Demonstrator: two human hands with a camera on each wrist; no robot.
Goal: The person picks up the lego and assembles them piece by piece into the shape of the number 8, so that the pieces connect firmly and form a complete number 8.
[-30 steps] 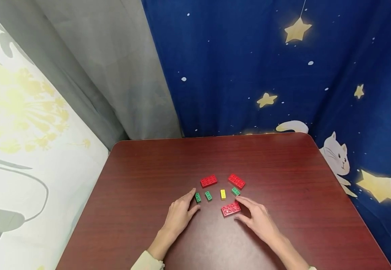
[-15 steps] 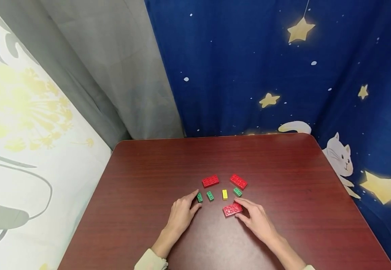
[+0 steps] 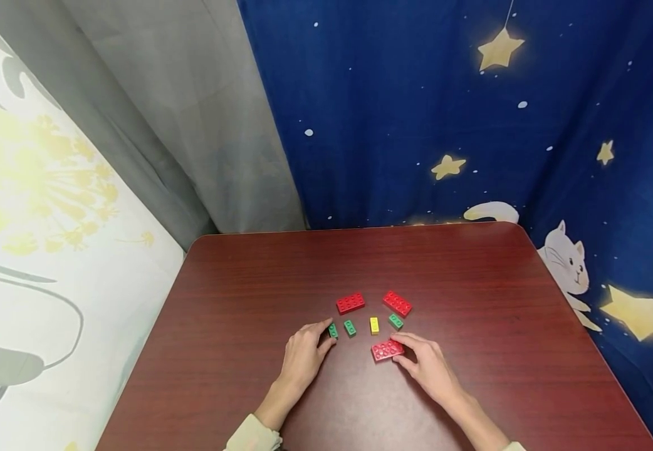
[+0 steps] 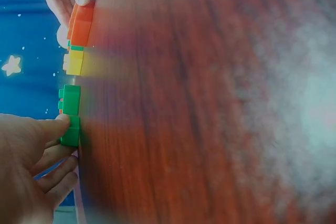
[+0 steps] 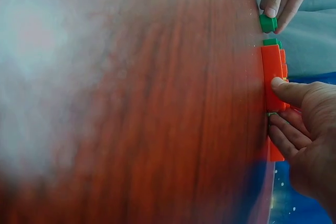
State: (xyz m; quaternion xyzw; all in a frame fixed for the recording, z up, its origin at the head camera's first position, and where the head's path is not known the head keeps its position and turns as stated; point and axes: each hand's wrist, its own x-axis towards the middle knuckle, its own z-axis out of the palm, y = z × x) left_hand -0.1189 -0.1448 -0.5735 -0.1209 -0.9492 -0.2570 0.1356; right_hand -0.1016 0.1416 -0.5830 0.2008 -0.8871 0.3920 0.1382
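Note:
My left hand (image 3: 302, 354) pinches a small green toy building brick (image 3: 333, 331) between thumb and fingers at the left of the group. Thumb contact on that brick shows in the left wrist view, where its upper end is partly covered. With thumb and index finger, my right hand (image 3: 430, 364) grips the right end of a larger red brick (image 3: 384, 351), nearest the front. Its studded top faces up. Between the hands lie a second green brick (image 3: 350, 328) and a yellow brick (image 3: 374, 326). Just beyond my right fingertips sits a third green brick (image 3: 396, 322).
Two more red bricks, one on the left (image 3: 351, 303) and one on the right (image 3: 397, 304), lie behind the small ones. All rest on a dark red wooden table (image 3: 247, 269). Grey (image 3: 191, 113) and blue starry curtains (image 3: 388, 113) hang behind it.
My right thumb and index finger have closed in on the front red brick. The left thumb and fingers have drawn together on the leftmost green brick. The other bricks stay put.

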